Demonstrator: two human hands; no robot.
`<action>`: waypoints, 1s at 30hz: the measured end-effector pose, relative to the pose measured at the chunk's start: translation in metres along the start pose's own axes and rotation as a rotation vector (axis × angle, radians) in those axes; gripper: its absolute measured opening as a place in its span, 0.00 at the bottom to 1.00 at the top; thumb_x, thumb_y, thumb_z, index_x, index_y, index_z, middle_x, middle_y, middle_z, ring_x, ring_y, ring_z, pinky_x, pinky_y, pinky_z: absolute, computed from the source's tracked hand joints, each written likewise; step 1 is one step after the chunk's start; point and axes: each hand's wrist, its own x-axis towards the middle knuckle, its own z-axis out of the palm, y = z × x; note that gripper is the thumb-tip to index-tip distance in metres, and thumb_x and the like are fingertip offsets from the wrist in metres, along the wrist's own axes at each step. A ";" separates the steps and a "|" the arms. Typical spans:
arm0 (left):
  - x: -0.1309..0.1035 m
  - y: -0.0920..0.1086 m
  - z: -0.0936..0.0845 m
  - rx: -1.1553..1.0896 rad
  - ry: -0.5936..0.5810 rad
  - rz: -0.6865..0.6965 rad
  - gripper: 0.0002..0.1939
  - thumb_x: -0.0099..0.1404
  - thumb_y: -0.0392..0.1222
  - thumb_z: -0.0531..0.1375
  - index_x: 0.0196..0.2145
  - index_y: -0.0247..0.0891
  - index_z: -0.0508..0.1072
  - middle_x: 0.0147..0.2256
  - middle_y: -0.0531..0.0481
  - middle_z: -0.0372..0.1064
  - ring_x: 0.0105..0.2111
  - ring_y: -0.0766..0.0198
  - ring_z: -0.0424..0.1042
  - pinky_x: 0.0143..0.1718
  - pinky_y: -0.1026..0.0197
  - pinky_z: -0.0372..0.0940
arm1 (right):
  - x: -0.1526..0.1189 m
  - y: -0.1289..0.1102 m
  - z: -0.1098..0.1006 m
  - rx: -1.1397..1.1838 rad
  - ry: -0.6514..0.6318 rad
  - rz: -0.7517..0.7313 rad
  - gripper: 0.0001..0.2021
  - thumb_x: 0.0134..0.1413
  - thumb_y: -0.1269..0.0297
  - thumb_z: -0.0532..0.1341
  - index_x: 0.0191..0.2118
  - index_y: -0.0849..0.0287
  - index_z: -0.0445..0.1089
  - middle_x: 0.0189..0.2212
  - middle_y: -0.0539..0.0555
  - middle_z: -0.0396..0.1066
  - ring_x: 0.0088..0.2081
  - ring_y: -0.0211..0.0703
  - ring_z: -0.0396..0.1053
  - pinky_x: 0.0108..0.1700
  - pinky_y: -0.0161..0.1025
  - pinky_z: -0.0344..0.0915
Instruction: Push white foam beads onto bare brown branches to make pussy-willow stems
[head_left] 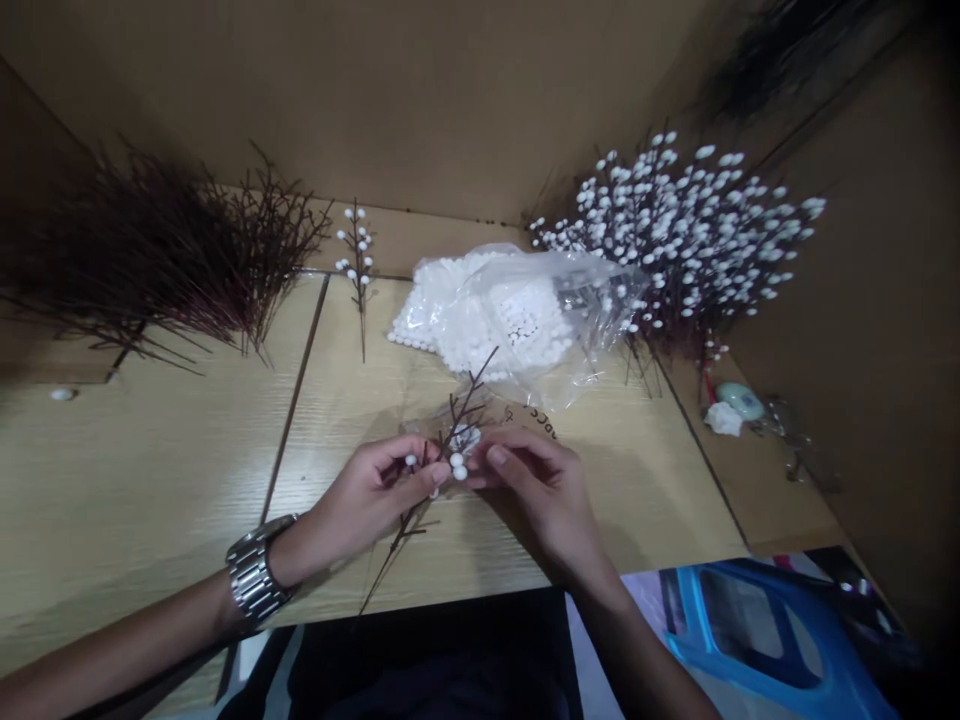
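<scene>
A dark brown artificial twig (470, 397) slants across the middle of the table, a few white berries on its branches. My left hand (394, 485) is closed around its stem, thumb on top. At the twig's right side, the curled fingers of my right hand (536, 485) meet a white berry (459, 472); their tips partly hide the contact. Just beyond both hands lies a clear plastic bag (592, 345) spilling over a heap of white berries (450, 300).
Bare brown twigs (180, 250) are piled at the left. A bundle of berried twigs (675, 230) lies at the back right, and a single berried twig (361, 260) at the back. One loose berry (63, 394) sits far left. A blue plastic stool (750, 640) stands below the table at right.
</scene>
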 end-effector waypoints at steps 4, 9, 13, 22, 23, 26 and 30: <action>-0.002 0.004 0.000 0.048 -0.043 0.020 0.12 0.69 0.47 0.61 0.34 0.36 0.72 0.30 0.52 0.68 0.31 0.65 0.65 0.32 0.63 0.61 | 0.019 -0.035 -0.018 -0.118 0.132 -0.194 0.05 0.59 0.61 0.66 0.39 0.52 0.78 0.29 0.47 0.75 0.25 0.35 0.72 0.31 0.35 0.70; -0.007 0.007 -0.001 0.091 -0.136 0.050 0.13 0.69 0.48 0.62 0.32 0.36 0.71 0.30 0.52 0.68 0.30 0.65 0.65 0.31 0.63 0.60 | 0.038 -0.074 -0.014 -0.309 0.038 -0.299 0.06 0.55 0.62 0.68 0.40 0.53 0.80 0.35 0.50 0.77 0.30 0.36 0.71 0.37 0.38 0.70; -0.011 0.006 -0.003 0.137 -0.171 0.082 0.13 0.68 0.48 0.62 0.32 0.36 0.71 0.31 0.50 0.69 0.30 0.64 0.66 0.32 0.62 0.61 | 0.038 -0.076 -0.008 -0.184 -0.070 -0.255 0.05 0.53 0.62 0.70 0.36 0.55 0.80 0.30 0.50 0.77 0.26 0.35 0.69 0.29 0.36 0.68; -0.012 0.008 -0.002 0.107 -0.257 0.137 0.13 0.68 0.48 0.63 0.32 0.36 0.72 0.31 0.50 0.71 0.32 0.63 0.68 0.37 0.61 0.63 | 0.034 -0.071 -0.010 0.116 -0.271 -0.047 0.05 0.54 0.63 0.69 0.36 0.57 0.80 0.25 0.49 0.76 0.23 0.33 0.69 0.26 0.32 0.68; -0.013 0.009 -0.002 0.103 -0.268 0.145 0.13 0.68 0.48 0.63 0.32 0.36 0.73 0.32 0.49 0.71 0.33 0.62 0.69 0.37 0.61 0.64 | 0.034 -0.073 -0.010 0.127 -0.282 -0.046 0.04 0.53 0.63 0.70 0.35 0.57 0.80 0.25 0.49 0.75 0.23 0.33 0.69 0.25 0.31 0.67; -0.015 0.009 -0.003 0.021 -0.292 0.155 0.14 0.67 0.50 0.64 0.41 0.37 0.76 0.40 0.44 0.74 0.40 0.57 0.72 0.45 0.56 0.66 | 0.032 -0.082 -0.010 0.073 -0.263 -0.112 0.03 0.53 0.64 0.70 0.33 0.56 0.80 0.24 0.48 0.75 0.22 0.33 0.69 0.24 0.31 0.66; -0.014 0.006 -0.001 -0.112 -0.247 0.081 0.22 0.71 0.54 0.57 0.57 0.43 0.71 0.52 0.40 0.71 0.52 0.51 0.70 0.55 0.49 0.62 | 0.024 -0.098 -0.008 -0.161 -0.166 -0.249 0.02 0.52 0.64 0.71 0.32 0.56 0.80 0.25 0.49 0.76 0.23 0.34 0.69 0.24 0.32 0.66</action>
